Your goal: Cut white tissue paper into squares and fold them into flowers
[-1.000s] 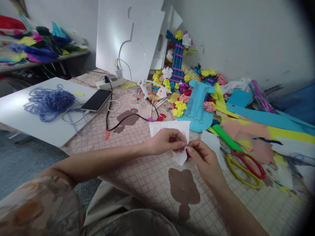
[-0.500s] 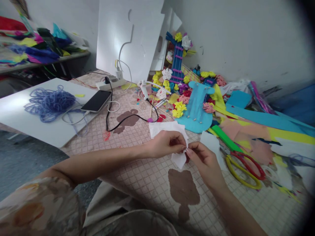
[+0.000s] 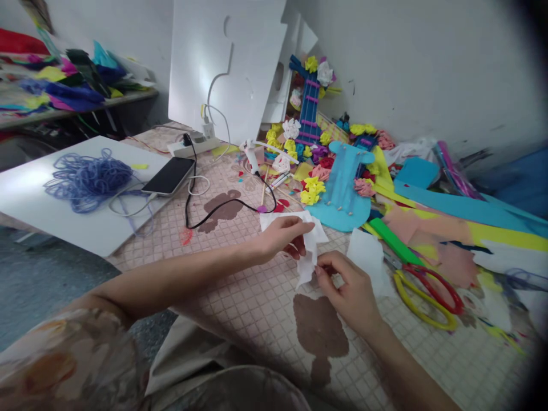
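Observation:
A crinkled strip of white crepe paper [image 3: 306, 267] hangs between my hands above the tiled-pattern tabletop. My right hand [image 3: 349, 285] pinches its right edge between thumb and forefinger. On the strip's upper left, my left hand [image 3: 285, 237] has its fingers apart, the forefinger stretched out and the lower fingers bent beside the paper. Part of the paper is hidden behind those fingers. Under and behind my left hand lies a wider white paper piece [image 3: 273, 219]. Another white sheet [image 3: 366, 257] rests to the right of my right hand.
Scissors [image 3: 428, 299] with red and yellow handles lie at right, near a green strip [image 3: 394, 244]. Behind are a blue guitar-shaped cutout [image 3: 342, 188], yellow paper flowers [image 3: 312, 191] and a glue gun [image 3: 249, 155]. Left, a white board [image 3: 89, 228] holds purple yarn [image 3: 88, 180] and a phone [image 3: 168, 176].
My left hand has lifted up and left, its pinch on the paper undone. My right hand has shifted slightly down and left, still pinching the strip, which now shows more of its length.

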{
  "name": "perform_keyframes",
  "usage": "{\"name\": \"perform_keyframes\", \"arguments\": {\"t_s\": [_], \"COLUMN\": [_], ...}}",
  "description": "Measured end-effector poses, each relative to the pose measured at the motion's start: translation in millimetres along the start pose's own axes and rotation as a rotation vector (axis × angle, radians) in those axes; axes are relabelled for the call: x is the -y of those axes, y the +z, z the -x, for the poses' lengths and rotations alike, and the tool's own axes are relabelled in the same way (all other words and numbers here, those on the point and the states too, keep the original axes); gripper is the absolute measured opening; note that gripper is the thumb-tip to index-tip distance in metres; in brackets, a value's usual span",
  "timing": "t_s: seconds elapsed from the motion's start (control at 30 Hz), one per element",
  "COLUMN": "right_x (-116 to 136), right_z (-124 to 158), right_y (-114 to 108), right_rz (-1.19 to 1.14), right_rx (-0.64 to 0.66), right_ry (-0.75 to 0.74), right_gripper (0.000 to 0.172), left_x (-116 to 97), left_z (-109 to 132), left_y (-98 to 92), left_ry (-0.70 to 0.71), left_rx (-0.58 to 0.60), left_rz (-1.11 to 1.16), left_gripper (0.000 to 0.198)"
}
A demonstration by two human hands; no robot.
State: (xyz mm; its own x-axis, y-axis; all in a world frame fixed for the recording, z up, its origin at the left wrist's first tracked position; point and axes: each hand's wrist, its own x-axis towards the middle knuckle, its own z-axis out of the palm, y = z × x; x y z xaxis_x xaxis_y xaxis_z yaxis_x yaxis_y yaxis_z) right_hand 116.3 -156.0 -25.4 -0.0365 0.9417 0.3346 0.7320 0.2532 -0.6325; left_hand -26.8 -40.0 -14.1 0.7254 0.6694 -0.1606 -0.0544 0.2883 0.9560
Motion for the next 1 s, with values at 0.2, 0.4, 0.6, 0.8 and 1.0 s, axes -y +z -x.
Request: {"name": "perform_keyframes", "arguments": {"t_s": [0.2,0.4,0.6,0.8,1.0], "right_x": [1.9,6.1,1.8,-6.7,0.4], "right_z": [1.5,0.8,-1.0,-1.3,0.2], "right_y": [-4.5,-5.5,-7.4,-4.5,-4.6], "right_rz": [-0.138,-0.342,-0.529,-0.673,-0.474], "right_rx": [-0.053,-0.085,-0.065,-0.048,-0.159], "right_ry": [0.147,0.303,0.405,0.438,0.395], "right_gripper": [0.006,0.011,0.014,0.016,0.014], "left_x": [5.6,11.4,6.6,7.5,12.8], "left_z": [-0.7,3.5,5.1,2.9,1.9], "left_y": [0.6,5.9,7.2,5.3,3.1], "left_ry": [0.07,0.133,0.035,0.008,0.129], "left_rx": [0.072,0.199,0.254,0.278,0.174], "left_rz": [-0.054,-0.132,0.027,0.072,-0.086], "left_gripper": [0.031,0.037,0.037,0.039,0.037]}}
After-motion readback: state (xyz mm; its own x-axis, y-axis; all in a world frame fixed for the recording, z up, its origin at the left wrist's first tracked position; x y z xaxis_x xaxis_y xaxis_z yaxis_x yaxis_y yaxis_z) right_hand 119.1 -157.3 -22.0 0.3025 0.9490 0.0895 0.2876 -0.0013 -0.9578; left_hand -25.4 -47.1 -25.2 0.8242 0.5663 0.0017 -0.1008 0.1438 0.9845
